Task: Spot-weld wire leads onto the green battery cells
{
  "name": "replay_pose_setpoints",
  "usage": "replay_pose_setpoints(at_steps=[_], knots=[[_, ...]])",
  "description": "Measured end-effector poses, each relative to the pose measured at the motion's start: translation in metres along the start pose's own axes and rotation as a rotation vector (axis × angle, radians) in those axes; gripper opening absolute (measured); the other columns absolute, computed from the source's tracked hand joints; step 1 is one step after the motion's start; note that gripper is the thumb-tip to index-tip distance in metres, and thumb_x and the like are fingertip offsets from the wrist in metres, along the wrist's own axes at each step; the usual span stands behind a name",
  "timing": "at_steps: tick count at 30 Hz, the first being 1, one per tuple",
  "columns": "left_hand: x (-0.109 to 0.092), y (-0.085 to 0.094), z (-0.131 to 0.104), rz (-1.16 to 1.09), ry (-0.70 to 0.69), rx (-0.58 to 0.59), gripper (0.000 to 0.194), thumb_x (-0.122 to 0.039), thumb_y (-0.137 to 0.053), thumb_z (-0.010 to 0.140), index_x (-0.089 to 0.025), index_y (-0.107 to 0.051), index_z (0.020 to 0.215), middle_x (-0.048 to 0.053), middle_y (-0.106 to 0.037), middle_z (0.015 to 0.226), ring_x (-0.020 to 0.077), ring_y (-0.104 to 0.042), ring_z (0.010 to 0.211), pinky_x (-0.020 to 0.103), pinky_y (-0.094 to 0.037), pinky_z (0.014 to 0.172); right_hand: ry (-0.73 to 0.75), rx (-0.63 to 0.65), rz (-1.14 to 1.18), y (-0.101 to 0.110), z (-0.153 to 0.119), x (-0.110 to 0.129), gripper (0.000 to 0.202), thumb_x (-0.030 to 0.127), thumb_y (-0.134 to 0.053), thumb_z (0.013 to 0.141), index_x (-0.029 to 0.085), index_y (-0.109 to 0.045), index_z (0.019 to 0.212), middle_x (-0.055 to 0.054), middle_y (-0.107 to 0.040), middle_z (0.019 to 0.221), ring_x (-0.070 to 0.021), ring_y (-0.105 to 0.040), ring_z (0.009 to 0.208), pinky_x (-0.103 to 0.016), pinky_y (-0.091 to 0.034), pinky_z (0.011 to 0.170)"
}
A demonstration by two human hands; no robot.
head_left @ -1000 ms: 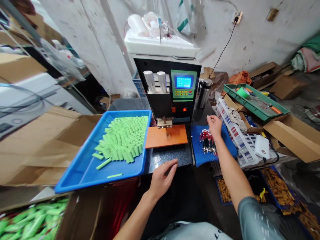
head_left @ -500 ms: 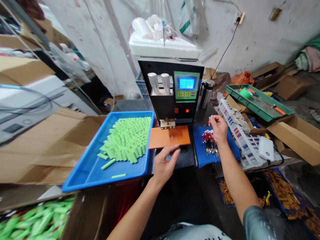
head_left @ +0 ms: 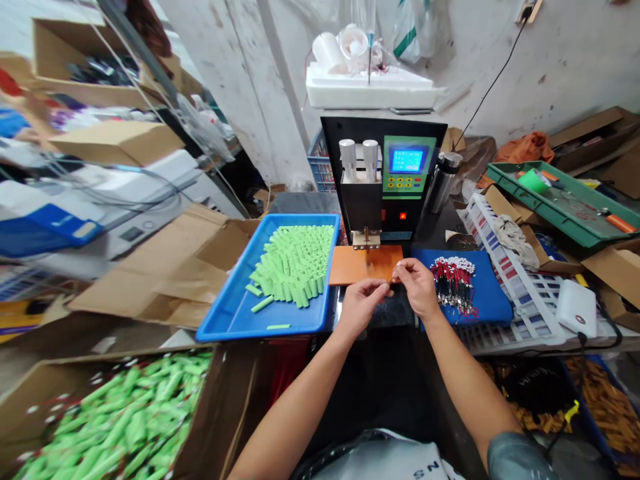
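A small part (too small to identify) is pinched between left hand [head_left: 359, 305] and right hand [head_left: 416, 288] before the orange plate [head_left: 365, 265].

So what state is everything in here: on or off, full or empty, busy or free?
Machine screen: lit.
Red lamp: glowing.
Blue tray: partly filled with green pieces.
Left hand: fingertips pinched, meeting the right.
Right hand: pinching something tiny.
Wire bundle: lying loose.
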State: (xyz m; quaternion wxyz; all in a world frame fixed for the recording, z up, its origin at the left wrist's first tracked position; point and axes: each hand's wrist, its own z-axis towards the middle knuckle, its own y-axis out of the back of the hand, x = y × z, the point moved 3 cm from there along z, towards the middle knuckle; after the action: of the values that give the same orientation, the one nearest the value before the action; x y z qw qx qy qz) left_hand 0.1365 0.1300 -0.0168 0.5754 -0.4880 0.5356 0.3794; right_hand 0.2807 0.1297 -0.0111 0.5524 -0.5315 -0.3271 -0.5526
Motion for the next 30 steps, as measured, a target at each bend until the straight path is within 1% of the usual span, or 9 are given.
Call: replay_pose_setpoints(at_steps=[5, 10, 14, 19, 22, 24, 25, 28, 30], knots=[[0.011, 0.010, -0.003, -0.022, -0.013, -0.056, 0.033, -0.044, -0.077, 0.072, -0.013, -0.075, 0.085, 0.008, -0.075, 0.080, 0.0176, -0.066, 0.071, 0.029, -0.052, 0.071, -0.035, 0.058, -0.053, -0.006, -0.004, -0.001, 0.032, 0.051, -0.073, 0.078, 0.022, -0.060, 0.084, 0.000, -0.063, 0.073, -0.0142, -0.059, 0.066, -0.030, -0.051, 0.068], [0.016, 0.017, -0.008, 0.027, -0.073, -0.067, 0.027, -0.041, -0.072, 0.077, -0.014, -0.071, 0.082, 0.005, -0.072, 0.078, 0.0157, -0.064, 0.073, 0.027, -0.050, 0.072, -0.147, 0.110, 0.009, -0.007, -0.009, -0.016, 0.033, 0.051, -0.072, 0.078, 0.021, -0.060, 0.086, -0.001, -0.063, 0.075, -0.0144, -0.060, 0.068, -0.030, -0.051, 0.069], [0.009, 0.024, -0.013, 0.227, -0.117, -0.002, 0.025, -0.038, -0.062, 0.085, -0.015, -0.065, 0.077, 0.002, -0.066, 0.072, 0.0132, -0.059, 0.068, 0.024, -0.045, 0.066, -0.240, 0.185, 0.000, -0.013, -0.016, -0.027, 0.036, 0.047, -0.076, 0.074, 0.020, -0.063, 0.094, -0.002, -0.065, 0.085, -0.0158, -0.063, 0.075, -0.030, -0.052, 0.072], [-0.002, 0.031, -0.022, 0.429, -0.122, 0.051, 0.025, -0.036, -0.055, 0.088, -0.015, -0.063, 0.077, 0.000, -0.062, 0.069, 0.0118, -0.053, 0.063, 0.023, -0.040, 0.059, -0.228, 0.301, -0.129, -0.025, -0.025, -0.026, 0.026, 0.043, -0.073, 0.076, 0.018, -0.065, 0.080, -0.001, -0.063, 0.074, -0.0152, -0.060, 0.070, -0.030, -0.050, 0.070], [-0.007, 0.037, -0.029, 0.500, -0.130, 0.077, 0.022, -0.033, -0.055, 0.088, -0.016, -0.065, 0.079, 0.001, -0.065, 0.071, 0.0129, -0.056, 0.065, 0.024, -0.042, 0.060, -0.218, 0.342, -0.181, -0.028, -0.029, -0.025, 0.025, 0.042, -0.072, 0.078, 0.018, -0.065, 0.078, -0.001, -0.063, 0.074, -0.0149, -0.059, 0.069, -0.029, -0.048, 0.069], [-0.012, 0.054, -0.031, 0.539, -0.164, 0.038, 0.020, -0.034, -0.057, 0.087, -0.017, -0.068, 0.086, 0.003, -0.070, 0.079, 0.0150, -0.062, 0.072, 0.025, -0.046, 0.067, -0.223, 0.332, -0.192, -0.025, -0.031, -0.027, 0.026, 0.043, -0.072, 0.079, 0.018, -0.065, 0.079, -0.001, -0.064, 0.073, -0.0151, -0.059, 0.069, -0.029, -0.048, 0.069], [-0.016, 0.069, -0.031, 0.574, -0.182, -0.021, 0.021, -0.036, -0.058, 0.087, -0.017, -0.068, 0.091, 0.004, -0.072, 0.083, 0.0160, -0.064, 0.075, 0.026, -0.047, 0.071, -0.225, 0.313, -0.192, -0.022, -0.032, -0.028, 0.027, 0.044, -0.072, 0.079, 0.018, -0.065, 0.079, -0.002, -0.064, 0.073, -0.0155, -0.060, 0.069, -0.029, -0.049, 0.069], [-0.026, 0.133, -0.027, 0.827, -0.157, -0.314, 0.022, -0.037, -0.058, 0.087, -0.019, -0.070, 0.094, 0.007, -0.074, 0.089, 0.0189, -0.066, 0.078, 0.030, -0.049, 0.076, -0.229, 0.240, -0.181, -0.011, -0.031, -0.031, 0.031, 0.048, -0.073, 0.078, 0.018, -0.066, 0.079, -0.004, -0.068, 0.075, -0.0171, -0.063, 0.072, -0.031, -0.051, 0.072], [-0.028, 0.180, -0.021, 1.146, -0.006, -0.430, 0.017, -0.031, -0.060, 0.085, -0.019, -0.071, 0.092, 0.010, -0.074, 0.089, 0.0234, -0.067, 0.082, 0.032, -0.047, 0.075, -0.226, 0.211, -0.160, -0.005, -0.030, -0.031, 0.032, 0.050, -0.073, 0.078, 0.018, -0.066, 0.079, -0.005, -0.069, 0.076, -0.0180, -0.064, 0.072, -0.032, -0.052, 0.072]])
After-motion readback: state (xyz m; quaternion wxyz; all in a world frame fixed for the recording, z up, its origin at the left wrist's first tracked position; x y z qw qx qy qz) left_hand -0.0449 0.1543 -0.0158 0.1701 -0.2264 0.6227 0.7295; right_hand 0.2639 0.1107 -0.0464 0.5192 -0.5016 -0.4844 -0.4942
